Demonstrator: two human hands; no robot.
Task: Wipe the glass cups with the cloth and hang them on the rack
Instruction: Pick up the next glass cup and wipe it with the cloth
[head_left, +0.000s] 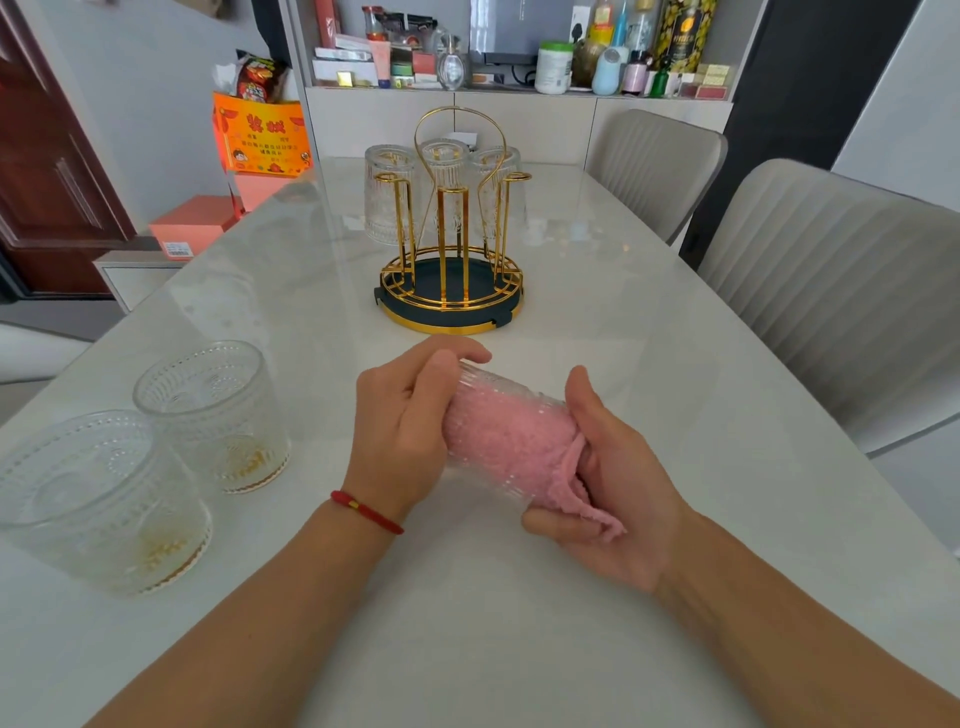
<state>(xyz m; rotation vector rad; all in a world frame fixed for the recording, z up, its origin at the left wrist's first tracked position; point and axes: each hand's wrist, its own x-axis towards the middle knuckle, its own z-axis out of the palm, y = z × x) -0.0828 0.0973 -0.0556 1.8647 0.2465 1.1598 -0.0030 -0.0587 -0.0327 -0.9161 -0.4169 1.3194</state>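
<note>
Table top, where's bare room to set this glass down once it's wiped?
Bare table lies between the rack and the hands, and right of the rack toward the chairs. The near edge by the forearms is bare too. The left side is crowded by two dirty glasses.

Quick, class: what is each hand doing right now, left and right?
Left hand: closed around the glass cup, holding it.
Right hand: pinching the pink cloth stuffed inside that cup.
</note>
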